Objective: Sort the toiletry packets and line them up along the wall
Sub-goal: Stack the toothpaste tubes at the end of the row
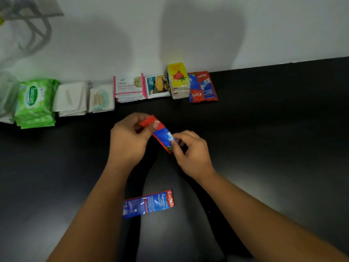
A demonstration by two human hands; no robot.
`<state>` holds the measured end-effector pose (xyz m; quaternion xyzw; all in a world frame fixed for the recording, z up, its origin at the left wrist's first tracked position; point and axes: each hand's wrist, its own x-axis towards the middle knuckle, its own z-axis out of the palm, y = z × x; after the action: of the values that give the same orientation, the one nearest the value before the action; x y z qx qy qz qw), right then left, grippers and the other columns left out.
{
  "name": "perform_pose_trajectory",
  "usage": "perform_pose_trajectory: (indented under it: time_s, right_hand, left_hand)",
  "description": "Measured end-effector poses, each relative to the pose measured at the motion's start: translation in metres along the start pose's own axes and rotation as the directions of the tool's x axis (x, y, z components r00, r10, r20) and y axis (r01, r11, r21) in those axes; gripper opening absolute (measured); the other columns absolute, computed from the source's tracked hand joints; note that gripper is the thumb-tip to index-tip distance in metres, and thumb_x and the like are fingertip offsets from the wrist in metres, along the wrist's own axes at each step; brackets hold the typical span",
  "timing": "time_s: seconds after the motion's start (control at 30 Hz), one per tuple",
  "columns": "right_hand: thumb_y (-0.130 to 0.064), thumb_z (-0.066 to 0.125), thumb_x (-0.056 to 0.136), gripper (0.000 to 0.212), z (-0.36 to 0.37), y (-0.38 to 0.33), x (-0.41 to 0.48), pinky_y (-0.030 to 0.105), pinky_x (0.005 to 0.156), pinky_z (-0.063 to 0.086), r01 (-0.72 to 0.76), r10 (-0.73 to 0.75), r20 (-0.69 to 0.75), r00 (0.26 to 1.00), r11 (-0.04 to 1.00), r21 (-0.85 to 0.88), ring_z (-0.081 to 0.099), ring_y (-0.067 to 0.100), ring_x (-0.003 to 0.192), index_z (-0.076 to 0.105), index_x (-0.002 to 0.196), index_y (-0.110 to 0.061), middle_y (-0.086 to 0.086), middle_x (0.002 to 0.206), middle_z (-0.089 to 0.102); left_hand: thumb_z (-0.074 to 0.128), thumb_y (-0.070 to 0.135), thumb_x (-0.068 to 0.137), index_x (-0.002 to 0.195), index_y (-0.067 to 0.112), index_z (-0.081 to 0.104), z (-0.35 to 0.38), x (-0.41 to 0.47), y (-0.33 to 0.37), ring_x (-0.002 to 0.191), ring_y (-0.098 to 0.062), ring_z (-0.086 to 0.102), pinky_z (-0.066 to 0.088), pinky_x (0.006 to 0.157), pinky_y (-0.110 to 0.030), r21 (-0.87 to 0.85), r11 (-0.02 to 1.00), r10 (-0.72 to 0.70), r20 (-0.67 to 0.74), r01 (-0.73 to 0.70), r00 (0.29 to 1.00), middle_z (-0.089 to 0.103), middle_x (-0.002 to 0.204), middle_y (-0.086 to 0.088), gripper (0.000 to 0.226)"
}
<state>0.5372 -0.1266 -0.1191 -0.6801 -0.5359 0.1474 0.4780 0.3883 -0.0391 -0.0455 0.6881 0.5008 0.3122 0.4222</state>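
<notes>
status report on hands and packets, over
Both pinch held Colgate packet: left grip, right grip. On table, spare Colgate packet loose. Path to wall Colgate pile open.

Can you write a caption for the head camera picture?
Left hand and right hand pinch a red-and-blue foil toothpaste sachet over the black table; sorted packets line the white wall.

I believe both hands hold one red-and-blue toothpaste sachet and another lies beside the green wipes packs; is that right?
No: the head view shows the second red-and-blue toothpaste sachet lying between the forearms, far from the green wipes packs.
</notes>
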Motion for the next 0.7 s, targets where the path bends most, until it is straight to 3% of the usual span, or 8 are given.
perform_pose_trajectory:
  time_s: [0.1, 0.17, 0.3, 0.4, 0.5, 0.57, 0.7]
  right_hand:
    - [-0.007, 0.068, 0.089, 0.011, -0.008, -0.002, 0.010, 0.017, 0.074, 0.051, -0.234, 0.246, -0.011, 0.969, 0.934, 0.268, 0.066, 0.004, 0.079, 0.075, 0.097, -0.011, -0.002, 0.089, 0.072]
    - [-0.005, 0.067, 0.091, 0.013, -0.016, -0.003, 0.020, 0.021, 0.076, 0.054, -0.342, 0.373, 0.001, 0.928, 0.849, 0.403, 0.068, 0.005, 0.081, 0.073, 0.099, -0.013, 0.000, 0.091, 0.075]
    - [-0.008, 0.066, 0.092, 0.012, -0.040, 0.002, 0.041, 0.027, 0.078, 0.058, -0.395, 0.481, -0.057, 0.875, 0.777, 0.489, 0.072, 0.015, 0.086, 0.073, 0.101, -0.008, 0.004, 0.092, 0.076]
    - [-0.011, 0.068, 0.091, 0.012, -0.056, 0.008, 0.058, 0.027, 0.082, 0.059, -0.420, 0.526, -0.054, 0.849, 0.733, 0.534, 0.073, 0.011, 0.091, 0.073, 0.101, -0.009, 0.002, 0.095, 0.076]
    - [-0.012, 0.070, 0.090, 0.009, -0.065, 0.019, 0.079, 0.037, 0.086, 0.059, -0.408, 0.543, -0.084, 0.835, 0.716, 0.566, 0.072, 0.013, 0.095, 0.072, 0.098, -0.013, 0.003, 0.098, 0.075]
    - [-0.013, 0.070, 0.090, 0.013, -0.069, 0.030, 0.093, 0.037, 0.085, 0.059, -0.382, 0.509, -0.141, 0.849, 0.777, 0.500, 0.072, 0.012, 0.093, 0.071, 0.102, -0.015, 0.002, 0.096, 0.074]
    - [-0.028, 0.062, 0.094, 0.024, -0.076, 0.060, 0.116, 0.026, 0.084, 0.055, -0.268, 0.281, -0.221, 0.934, 0.959, 0.088, 0.065, 0.005, 0.098, 0.067, 0.117, -0.020, -0.011, 0.104, 0.068]
  left_hand:
    - [0.076, 0.018, 0.086, 0.108, 0.023, 0.067, 0.027, 0.014, 0.013, 0.095, -0.010, 0.071, 0.057, 0.086, -0.033, -0.206, 0.978, -0.004, -0.039, -0.004, 0.999, 0.074, 0.099, 0.004, 0.024]
    - [0.076, 0.019, 0.087, 0.121, 0.019, 0.064, 0.048, 0.020, 0.016, 0.097, -0.010, 0.071, 0.058, 0.084, -0.033, -0.277, 0.958, -0.071, 0.005, 0.070, 0.997, 0.074, 0.103, 0.003, 0.037]
    - [0.075, 0.025, 0.086, 0.108, 0.022, 0.071, 0.087, 0.024, 0.015, 0.086, -0.008, 0.072, 0.060, 0.082, -0.041, -0.188, 0.970, -0.156, 0.018, 0.156, 0.988, 0.076, 0.094, 0.007, 0.023]
    - [0.074, 0.023, 0.088, 0.100, 0.027, 0.071, 0.107, 0.025, 0.021, 0.084, -0.001, 0.070, 0.060, 0.083, -0.034, -0.152, 0.974, -0.163, 0.033, 0.166, 0.986, 0.074, 0.091, 0.011, 0.012]
    - [0.071, 0.023, 0.091, 0.103, 0.029, 0.070, 0.125, 0.034, 0.032, 0.085, -0.003, 0.069, 0.061, 0.081, -0.034, -0.123, 0.981, -0.147, 0.023, 0.149, 0.989, 0.072, 0.093, 0.012, 0.013]
    - [0.071, 0.023, 0.091, 0.104, 0.028, 0.069, 0.139, 0.047, 0.039, 0.086, -0.004, 0.070, 0.062, 0.080, -0.036, -0.115, 0.986, -0.127, -0.027, 0.123, 0.992, 0.072, 0.096, 0.010, 0.015]
    - [0.073, 0.023, 0.089, 0.108, 0.026, 0.061, 0.167, 0.067, 0.049, 0.096, -0.008, 0.070, 0.061, 0.079, -0.033, -0.109, 0.992, -0.081, -0.123, 0.067, 0.989, 0.072, 0.107, 0.005, 0.022]
